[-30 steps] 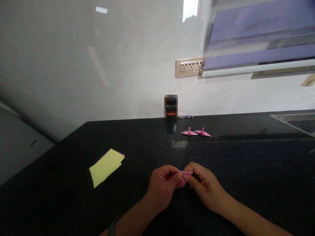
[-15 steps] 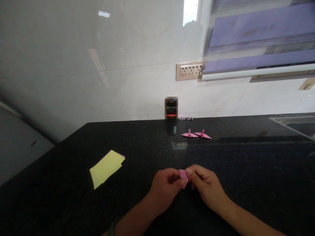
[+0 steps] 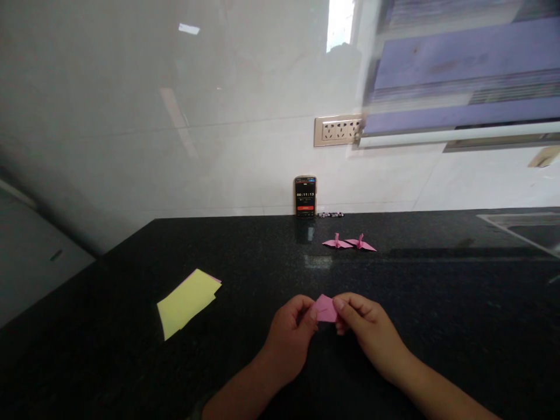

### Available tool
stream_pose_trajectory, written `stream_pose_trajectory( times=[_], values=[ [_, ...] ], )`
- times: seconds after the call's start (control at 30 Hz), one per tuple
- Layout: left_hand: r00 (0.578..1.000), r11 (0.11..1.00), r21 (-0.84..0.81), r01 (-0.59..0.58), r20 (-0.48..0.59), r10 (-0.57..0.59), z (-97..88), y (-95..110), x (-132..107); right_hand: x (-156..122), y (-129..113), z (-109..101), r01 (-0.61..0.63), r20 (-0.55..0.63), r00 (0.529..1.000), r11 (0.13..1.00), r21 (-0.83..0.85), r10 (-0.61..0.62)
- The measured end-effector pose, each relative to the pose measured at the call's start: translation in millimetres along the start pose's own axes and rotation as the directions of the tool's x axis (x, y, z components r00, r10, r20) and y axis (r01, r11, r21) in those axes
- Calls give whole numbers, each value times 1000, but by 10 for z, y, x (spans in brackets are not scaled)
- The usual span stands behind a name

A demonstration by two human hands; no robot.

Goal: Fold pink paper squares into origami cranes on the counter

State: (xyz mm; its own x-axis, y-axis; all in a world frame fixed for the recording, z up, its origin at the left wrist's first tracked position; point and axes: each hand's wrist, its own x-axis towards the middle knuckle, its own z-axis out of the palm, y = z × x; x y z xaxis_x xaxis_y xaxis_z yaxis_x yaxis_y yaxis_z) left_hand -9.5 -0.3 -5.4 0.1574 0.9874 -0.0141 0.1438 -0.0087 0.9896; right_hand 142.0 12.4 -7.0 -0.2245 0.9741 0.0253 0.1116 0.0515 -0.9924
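Note:
A small piece of folded pink paper (image 3: 326, 309) is held between my two hands, low in the middle of the head view. My left hand (image 3: 291, 329) pinches its left edge between thumb and fingers. On the opposite edge, my right hand (image 3: 367, 326) has its thumb on top and its fingers curled behind. The paper has a pointed top, a flat lower edge and a crease across its face. Beyond the hands, two pink paper cranes (image 3: 336, 242) stand side by side on the dark countertop (image 3: 262, 256).
Yellow paper sheets (image 3: 188, 303) lie on the left, with a pink edge showing beneath. A phone (image 3: 305, 197) showing a timer leans on the wall beside a beaded strap (image 3: 331, 214). A wall socket (image 3: 336, 130) is above. A framed recess (image 3: 525, 227) lies far right.
The pink paper has been turned or opened out, so a wider face with a pointed top shows. My left fingers have shifted slightly left, away from my right hand.

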Motion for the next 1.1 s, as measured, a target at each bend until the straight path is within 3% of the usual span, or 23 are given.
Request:
stream_pose_trajectory(
  times=[0.17,0.3,0.5,0.67,0.83,1.0,1.1],
  values=[
    [993,973,-224,50,-96,-73,-62,16,58,-38,-5,46,-172,153,978,965,198,143],
    [993,894,-436,103,-13,-121,-89,0,67,-95,18,110,-255,279,943,931,260,180],
    [987,904,-397,158,96,-130,-66,1,49,-104,38,140,-179,223,968,944,278,118],
    [993,943,-311,120,19,-120,-57,32,41,-98,43,149,-64,125,991,988,143,46],
    [992,957,-260,124,8,-127,-41,78,23,-99,116,163,0,15,1000,995,96,-1],
    [991,963,-239,126,-10,-132,-32,74,32,-102,136,136,53,22,998,992,-117,-51],
    [984,945,-277,175,6,-180,-32,41,45,-103,111,135,62,25,998,990,-126,-59]
  ],
)
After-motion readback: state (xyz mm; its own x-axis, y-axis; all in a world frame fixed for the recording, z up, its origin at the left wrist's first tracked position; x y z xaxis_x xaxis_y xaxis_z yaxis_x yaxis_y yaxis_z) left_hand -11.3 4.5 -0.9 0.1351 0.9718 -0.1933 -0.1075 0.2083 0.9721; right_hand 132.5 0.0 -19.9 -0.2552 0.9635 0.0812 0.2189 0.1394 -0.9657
